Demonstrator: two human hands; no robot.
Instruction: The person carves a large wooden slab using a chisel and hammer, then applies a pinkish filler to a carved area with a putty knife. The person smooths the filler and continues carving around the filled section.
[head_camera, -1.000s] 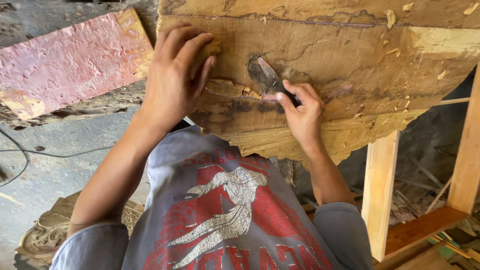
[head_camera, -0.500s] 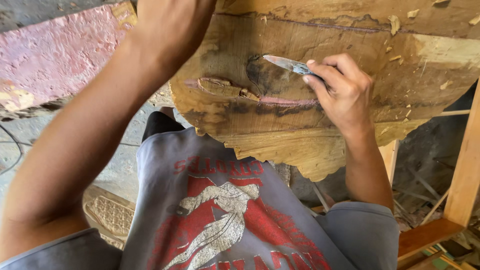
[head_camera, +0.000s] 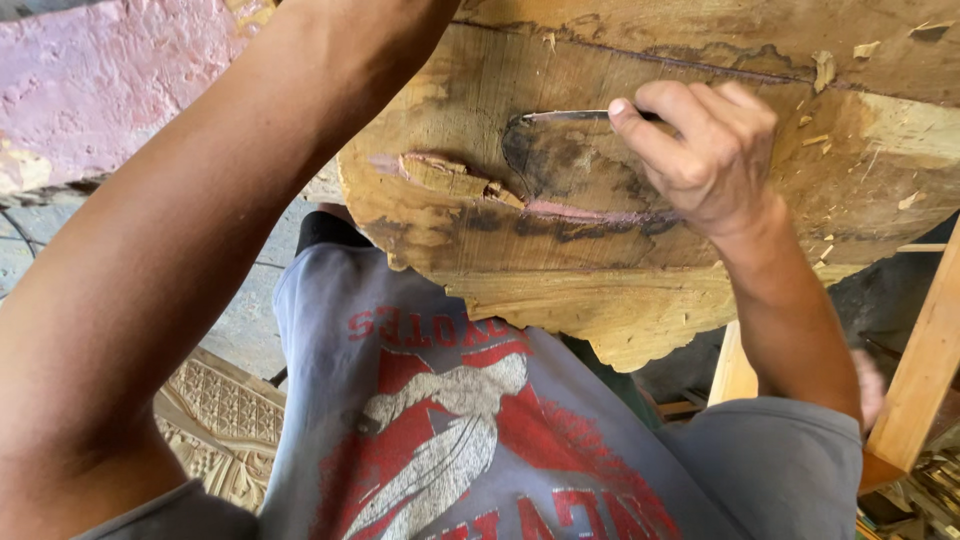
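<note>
The right hand (head_camera: 700, 150) was curled tight around a slim metal carving chisel (head_camera: 565, 116), thumb pressed along the shaft, and its pointed grey blade lay flat against the rough wooden slab (head_camera: 560, 270). That slab was pale yellow-brown, coarse-grained and ragged at its lower edge, with a dark stained hollow just under the blade and a pinkish seam running across beside a lifted, splintery chip (head_camera: 440, 172). Small flakes of wood clung to the surface near the wrist. The left forearm (head_camera: 180, 260) stretched up and out of the top of the view, so whether that hand was spread or gripping could not be told. Below sat a grey printed shirt (head_camera: 450, 420), and a carved ornamental panel (head_camera: 225, 420) lay lower left.
</note>
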